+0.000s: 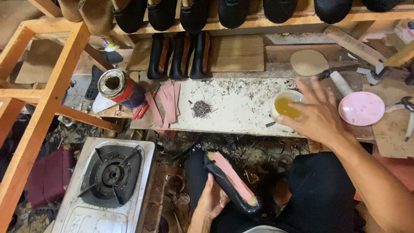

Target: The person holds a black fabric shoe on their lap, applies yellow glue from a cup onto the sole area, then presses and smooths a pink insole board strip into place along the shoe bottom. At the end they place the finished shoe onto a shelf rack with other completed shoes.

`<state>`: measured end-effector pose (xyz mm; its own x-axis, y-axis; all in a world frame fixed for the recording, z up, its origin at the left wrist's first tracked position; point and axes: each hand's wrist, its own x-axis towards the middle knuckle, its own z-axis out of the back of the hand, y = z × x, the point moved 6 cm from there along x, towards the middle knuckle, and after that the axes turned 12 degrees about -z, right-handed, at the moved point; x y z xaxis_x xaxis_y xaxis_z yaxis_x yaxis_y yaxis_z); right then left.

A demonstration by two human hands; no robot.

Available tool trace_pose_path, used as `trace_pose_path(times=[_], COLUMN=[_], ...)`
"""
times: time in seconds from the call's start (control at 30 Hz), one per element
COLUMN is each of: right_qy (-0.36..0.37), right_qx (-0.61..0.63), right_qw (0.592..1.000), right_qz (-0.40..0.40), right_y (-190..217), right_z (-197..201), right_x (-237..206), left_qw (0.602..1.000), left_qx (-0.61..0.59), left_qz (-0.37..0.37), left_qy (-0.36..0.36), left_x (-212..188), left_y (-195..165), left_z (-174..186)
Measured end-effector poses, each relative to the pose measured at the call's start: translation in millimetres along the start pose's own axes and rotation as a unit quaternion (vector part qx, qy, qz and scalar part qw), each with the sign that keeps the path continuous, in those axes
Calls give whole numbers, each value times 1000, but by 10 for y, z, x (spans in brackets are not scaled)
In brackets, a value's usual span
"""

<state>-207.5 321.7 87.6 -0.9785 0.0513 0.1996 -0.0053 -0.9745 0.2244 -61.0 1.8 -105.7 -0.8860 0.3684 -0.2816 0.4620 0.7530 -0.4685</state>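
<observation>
My left hand (pixel 211 200) grips a black shoe (pixel 230 183) on my lap, sole side up, with a pink insole strip along its bottom. My right hand (pixel 317 114) hovers with fingers spread just over a white bowl of yellow liquid (pixel 284 105) on the low white workboard (pixel 235 112). It holds nothing. A small heap of dark nails (pixel 201 108) lies on the board to the left of the bowl. A round pink lid (pixel 361 108) rests to the right of my hand.
A gas stove (pixel 108 185) stands on the floor at lower left. A tipped metal can (pixel 118 88) and pink strips (pixel 166 103) lie left of the board. Black shoe parts (pixel 179 56) stand behind it, a wooden rack frame (pixel 47 95) rises at left.
</observation>
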Motion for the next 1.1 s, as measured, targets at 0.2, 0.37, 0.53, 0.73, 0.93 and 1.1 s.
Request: trace_pose_path(times=[0.2,0.37,0.53,0.73,0.93,1.1], right_qy=[-30,29,84,51,75,51], right_qx=[57,266,336,360,354,346], right_qw=[998,963,938,925,917,927], right_qz=[-14,-18,29,112,167,137], right_y=[-96,146,643,871,1109,1214], right_z=[93,144,168,421,132,47], right_x=[-202,-415,-701,-972,-1071,-1155], left_qw=[996,995,996,999,996,997], left_qx=[84,96,-12,3,91,80], left_qz=[22,-6,21,-15,-11,-19], left_qy=[-29,34,86,41,2,12], left_x=[105,338,522,445,286,266], left_y=[64,85,238,34,-117,-165], left_z=[31,-352,-813,-856,-763,-805])
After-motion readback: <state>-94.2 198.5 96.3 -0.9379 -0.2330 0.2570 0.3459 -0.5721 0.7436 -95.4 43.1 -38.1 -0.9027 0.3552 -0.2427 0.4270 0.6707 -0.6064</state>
